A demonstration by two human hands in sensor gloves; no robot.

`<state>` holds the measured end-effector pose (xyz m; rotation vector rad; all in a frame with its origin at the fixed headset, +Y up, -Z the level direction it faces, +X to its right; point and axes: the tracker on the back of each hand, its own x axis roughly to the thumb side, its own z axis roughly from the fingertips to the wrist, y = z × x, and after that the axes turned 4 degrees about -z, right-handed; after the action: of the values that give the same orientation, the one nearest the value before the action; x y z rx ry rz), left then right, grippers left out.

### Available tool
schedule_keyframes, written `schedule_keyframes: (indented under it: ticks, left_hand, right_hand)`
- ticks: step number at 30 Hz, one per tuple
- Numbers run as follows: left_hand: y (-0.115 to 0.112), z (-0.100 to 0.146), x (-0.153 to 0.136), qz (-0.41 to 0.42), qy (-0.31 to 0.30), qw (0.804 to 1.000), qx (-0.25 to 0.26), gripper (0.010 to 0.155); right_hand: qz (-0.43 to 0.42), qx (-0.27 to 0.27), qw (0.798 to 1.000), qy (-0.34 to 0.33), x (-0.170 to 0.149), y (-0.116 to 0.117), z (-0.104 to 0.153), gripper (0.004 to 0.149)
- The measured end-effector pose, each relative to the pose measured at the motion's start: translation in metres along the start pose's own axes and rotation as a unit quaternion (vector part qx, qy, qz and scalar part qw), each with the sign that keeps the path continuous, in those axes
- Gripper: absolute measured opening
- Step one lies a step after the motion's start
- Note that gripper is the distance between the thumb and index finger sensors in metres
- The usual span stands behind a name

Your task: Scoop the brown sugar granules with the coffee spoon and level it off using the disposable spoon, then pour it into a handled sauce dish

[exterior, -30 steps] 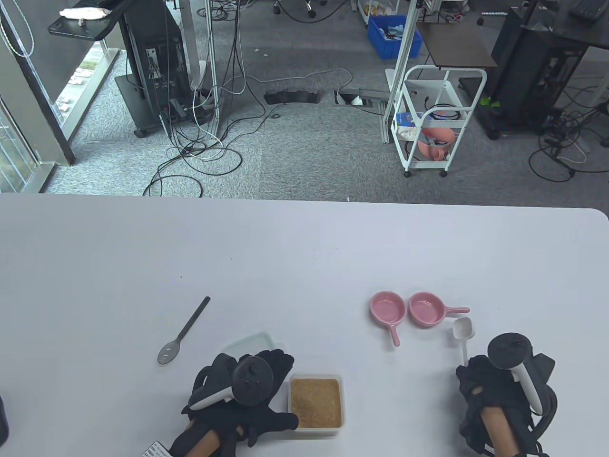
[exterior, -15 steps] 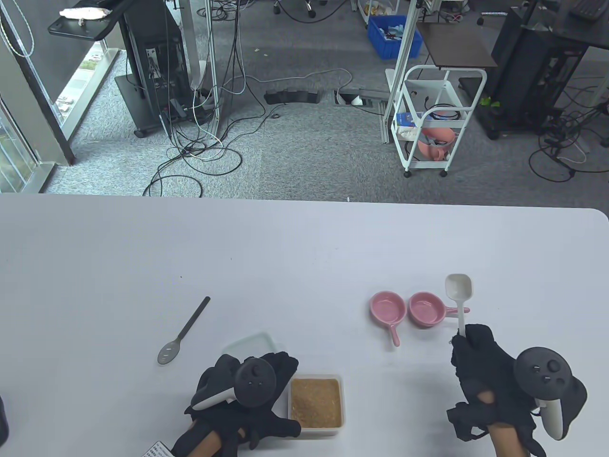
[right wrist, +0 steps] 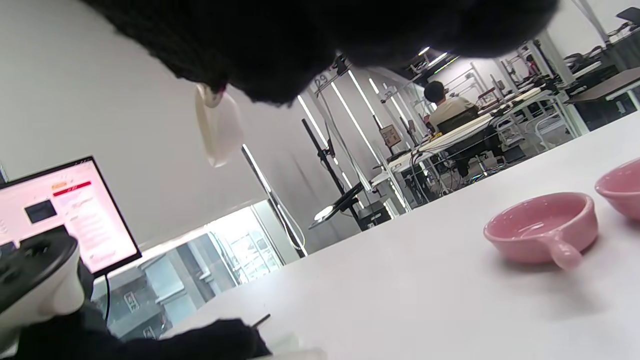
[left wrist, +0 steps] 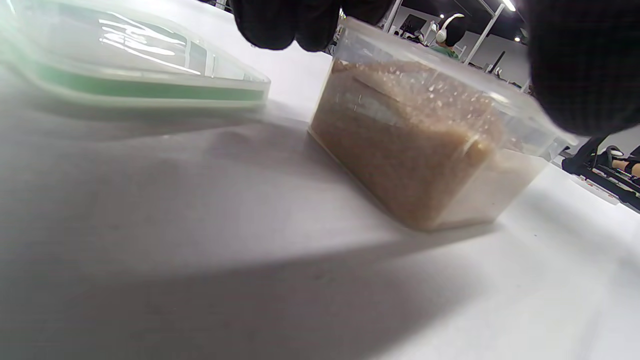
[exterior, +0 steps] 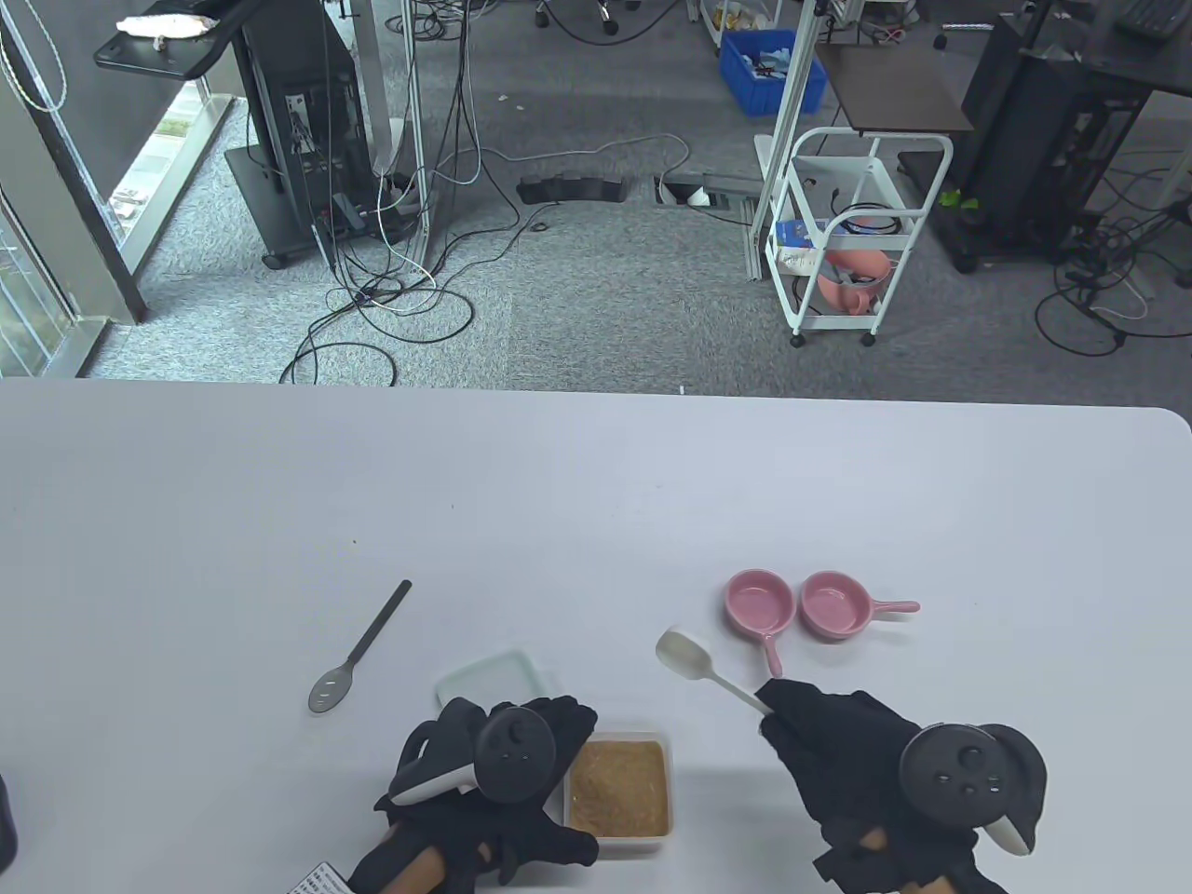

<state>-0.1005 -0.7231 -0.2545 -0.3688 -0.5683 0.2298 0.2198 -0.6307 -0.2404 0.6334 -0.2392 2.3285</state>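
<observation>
A clear tub of brown sugar (exterior: 619, 788) stands near the table's front edge. My left hand (exterior: 545, 812) grips its left side; in the left wrist view the fingers (left wrist: 285, 25) sit at the tub's (left wrist: 415, 150) far rim and the thumb at its near corner. My right hand (exterior: 819, 736) pinches the handle of a white scoop-shaped spoon (exterior: 686, 654), held in the air up and right of the tub, its bowl (right wrist: 217, 125) empty. Two pink handled sauce dishes (exterior: 761, 601) (exterior: 835, 603) stand side by side further back. A grey slotted spoon (exterior: 358, 652) lies to the left.
The tub's clear lid (exterior: 489, 675) lies flat just behind my left hand, also seen in the left wrist view as the lid (left wrist: 130, 65). A printed slip (exterior: 321, 880) lies at the front edge. The nearer pink dish (right wrist: 542, 227) is empty.
My right hand lifted the white spoon from beside the right dish, raised it, then swung it left towards the sugar tub. My left hand stayed on the tub.
</observation>
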Motion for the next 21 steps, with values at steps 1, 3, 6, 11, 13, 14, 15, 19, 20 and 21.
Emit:
schedule_keyframes:
  ticks: [1, 3, 6, 11, 13, 14, 15, 19, 20, 21]
  left_hand:
    - [0.000, 0.000, 0.000, -0.001, 0.000, 1.000, 0.001, 0.113]
    - [0.000, 0.000, 0.001, -0.002, 0.001, 1.000, 0.001, 0.113]
    - [-0.001, -0.001, 0.001, 0.002, 0.000, 1.000, -0.002, 0.113]
    - [-0.001, -0.001, 0.001, 0.008, 0.000, 1.000, -0.005, 0.113]
    - [-0.001, -0.001, 0.001, 0.011, 0.000, 1.000, -0.007, 0.113]
    - [-0.001, -0.001, 0.001, 0.013, 0.000, 1.000, -0.008, 0.113]
    - [-0.001, -0.001, 0.001, 0.014, 0.000, 1.000, -0.009, 0.113]
    - [-0.001, -0.001, 0.001, 0.013, 0.000, 1.000, -0.009, 0.113]
    - [-0.001, -0.002, 0.001, 0.013, 0.000, 1.000, -0.009, 0.112]
    - [-0.001, -0.002, 0.001, 0.013, 0.000, 1.000, -0.009, 0.113]
  right_hand:
    - [0.011, 0.024, 1.000, -0.007, 0.003, 0.006, -0.001, 0.041]
    - [0.032, 0.041, 0.998, -0.017, 0.007, 0.013, -0.002, 0.041]
    - [0.099, 0.076, 0.992, -0.037, 0.017, 0.026, -0.003, 0.041]
    - [0.210, 0.095, 0.970, -0.071, 0.038, 0.040, 0.000, 0.041]
    - [0.237, 0.104, 0.962, -0.083, 0.045, 0.045, 0.002, 0.041]
    - [0.251, 0.106, 0.958, -0.091, 0.049, 0.048, 0.003, 0.041]
    - [0.261, 0.107, 0.955, -0.096, 0.051, 0.049, 0.003, 0.041]
    - [0.331, 0.109, 0.930, -0.116, 0.061, 0.061, 0.006, 0.041]
    - [0.349, 0.112, 0.923, -0.121, 0.064, 0.065, 0.007, 0.041]
    - [0.354, 0.111, 0.920, -0.127, 0.065, 0.068, 0.008, 0.041]
